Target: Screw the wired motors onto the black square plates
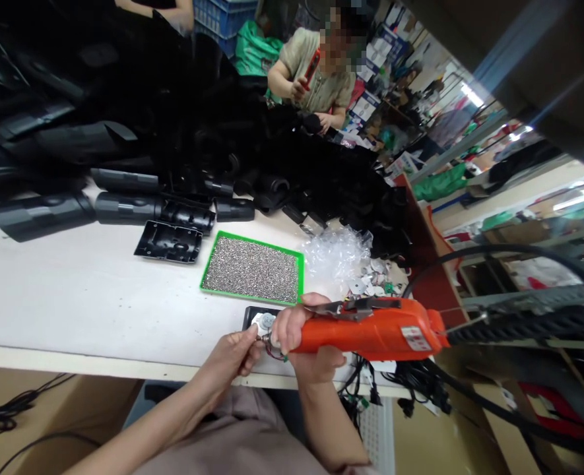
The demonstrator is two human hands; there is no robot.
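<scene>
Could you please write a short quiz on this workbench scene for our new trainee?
1. Which hand holds the orange electric screwdriver?
2. True or false: the green-framed tray holds many small grey pieces.
3. What lies just right of that tray on the white table?
A) a hammer
B) clear plastic wrap
C) a coffee mug

Key: 1. right hand; 2. true; 3. B
</scene>
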